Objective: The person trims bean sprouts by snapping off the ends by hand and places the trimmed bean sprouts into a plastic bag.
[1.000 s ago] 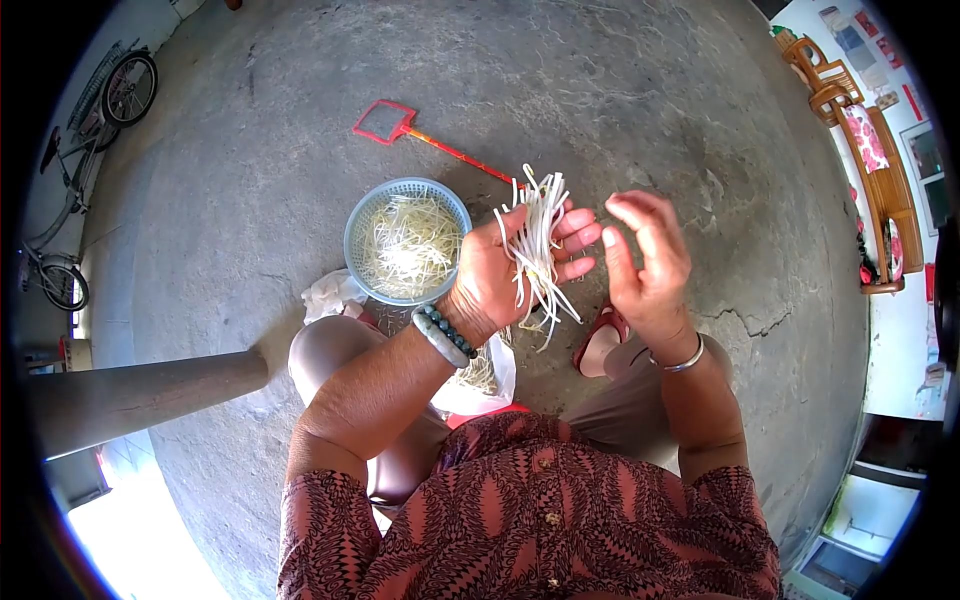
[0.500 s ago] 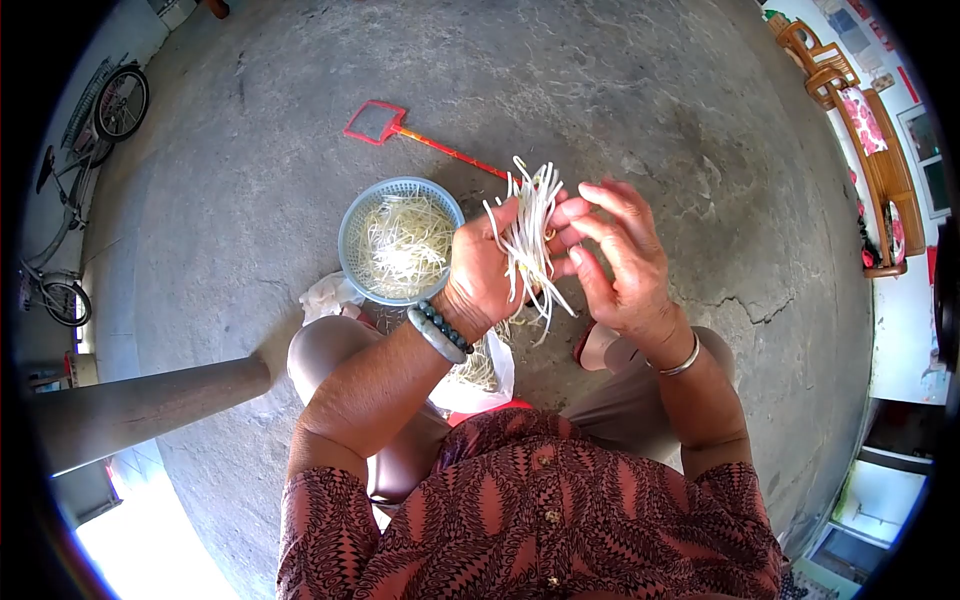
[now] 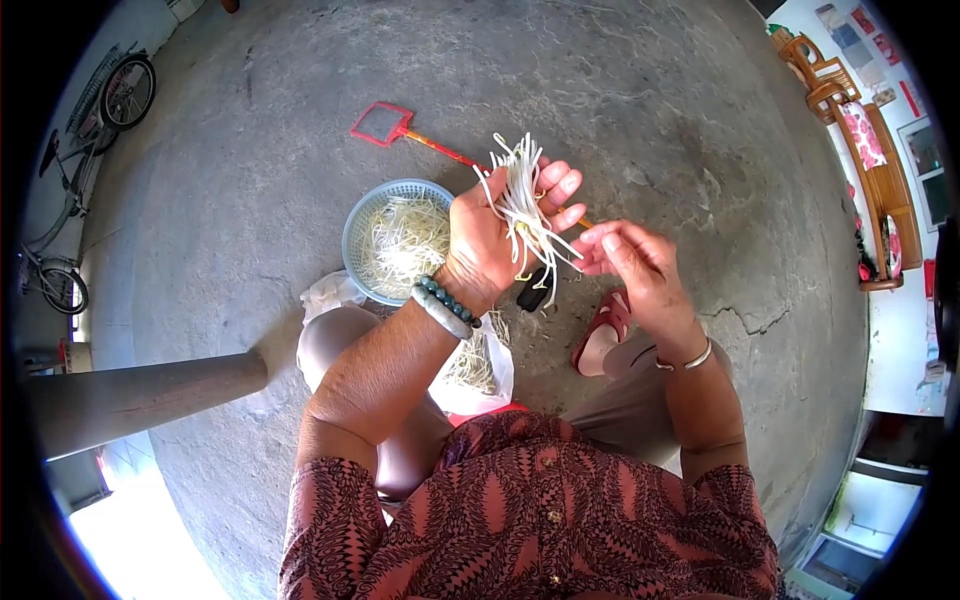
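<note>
Left hand (image 3: 476, 240) cradles thin white sprouts (image 3: 522, 197), fingers apart; light support should limit snapping. Right hand (image 3: 652, 288): fingers bunched, can't tell if pinching.

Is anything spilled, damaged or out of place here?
The concrete floor has a jagged crack beyond the right knee, which looks like damage. Small scraps litter it near the red sandal, perhaps dropped. A fly swatter lies close to the blue colander of bean sprouts, odd beside food.
</note>
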